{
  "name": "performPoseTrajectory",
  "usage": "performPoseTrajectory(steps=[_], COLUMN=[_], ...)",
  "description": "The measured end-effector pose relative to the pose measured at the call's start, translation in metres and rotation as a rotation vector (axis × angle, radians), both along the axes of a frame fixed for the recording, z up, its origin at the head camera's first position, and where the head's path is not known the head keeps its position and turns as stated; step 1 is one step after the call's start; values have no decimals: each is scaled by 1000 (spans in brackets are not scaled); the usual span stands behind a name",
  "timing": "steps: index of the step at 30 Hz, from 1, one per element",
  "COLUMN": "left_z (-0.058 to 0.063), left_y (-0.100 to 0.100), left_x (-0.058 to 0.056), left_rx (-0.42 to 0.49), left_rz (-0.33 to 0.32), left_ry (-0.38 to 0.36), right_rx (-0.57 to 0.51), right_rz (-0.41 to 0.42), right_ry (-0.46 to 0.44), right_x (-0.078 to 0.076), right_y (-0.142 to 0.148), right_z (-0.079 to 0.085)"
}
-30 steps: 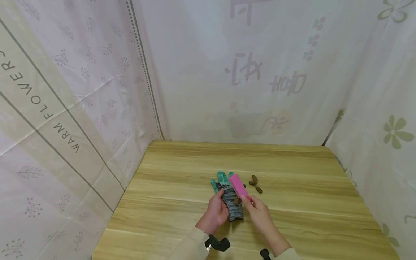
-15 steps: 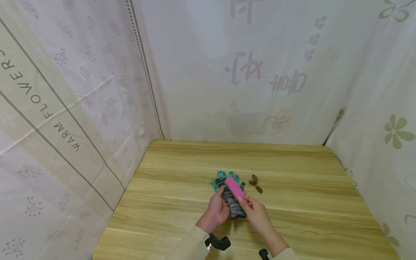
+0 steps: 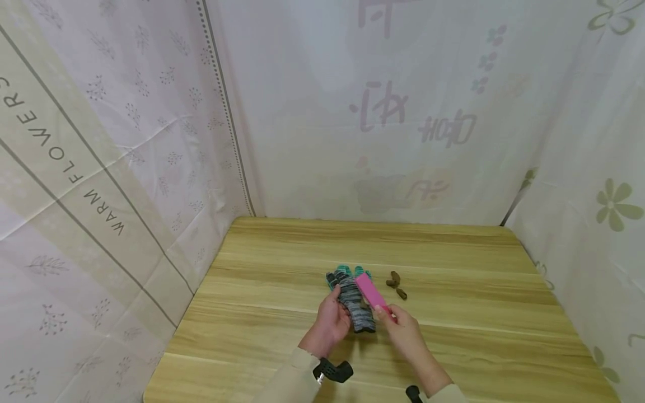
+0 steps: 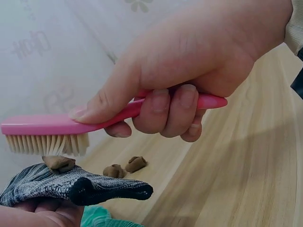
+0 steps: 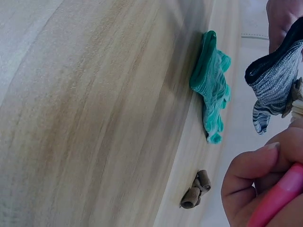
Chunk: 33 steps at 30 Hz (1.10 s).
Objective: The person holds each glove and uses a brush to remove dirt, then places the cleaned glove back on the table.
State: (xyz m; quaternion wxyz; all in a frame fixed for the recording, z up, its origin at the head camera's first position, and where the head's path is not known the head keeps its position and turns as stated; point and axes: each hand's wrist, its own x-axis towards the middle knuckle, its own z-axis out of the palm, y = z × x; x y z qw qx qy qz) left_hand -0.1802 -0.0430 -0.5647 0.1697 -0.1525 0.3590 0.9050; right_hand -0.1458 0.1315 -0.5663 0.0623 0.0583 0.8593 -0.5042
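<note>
My left hand [image 3: 330, 320] holds up a grey-and-black knitted glove [image 3: 354, 302], thumb on its edge and fingers beneath it. My right hand [image 3: 405, 331] grips the handle of a pink brush [image 3: 370, 292]. In the left wrist view the brush's pale bristles [image 4: 45, 144] point down over the glove. A brown lump [image 4: 59, 163] lies on the glove, against or just under those bristles. A second glove, green knitted [image 5: 210, 85], lies on the table below the raised grey one, which hides much of it in the head view.
Several small brown curled pieces [image 3: 395, 281] lie on the wooden table [image 3: 463, 268] to the right of the gloves. Printed curtains [image 3: 302, 140] enclose the table's back and sides.
The brush head has swung up-left, then back right, over the grey glove. The left hand has shifted slightly left with the glove, which has turned a little.
</note>
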Motion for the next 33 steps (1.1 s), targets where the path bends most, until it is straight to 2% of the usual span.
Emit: performPoseTrajectory(steps=[14, 18, 22, 26, 33], left_z=[0, 0, 0, 3, 3], left_y=[-7, -6, -1, 4, 4], left_x=[-5, -6, -7, -8, -6], left_rx=[21, 27, 16, 18, -5], left_rz=[10, 14, -28, -52, -26], left_ry=[18, 14, 16, 6, 21], right_rx=[14, -18, -49, -18, 70], right_rz=[-29, -43, -4, 21, -10], right_ry=[0, 47, 87, 63, 68], right_x=[-1, -1, -1, -1, -1], right_y=[11, 7, -3, -8, -3], right_z=[-1, 1, 6, 8, 4])
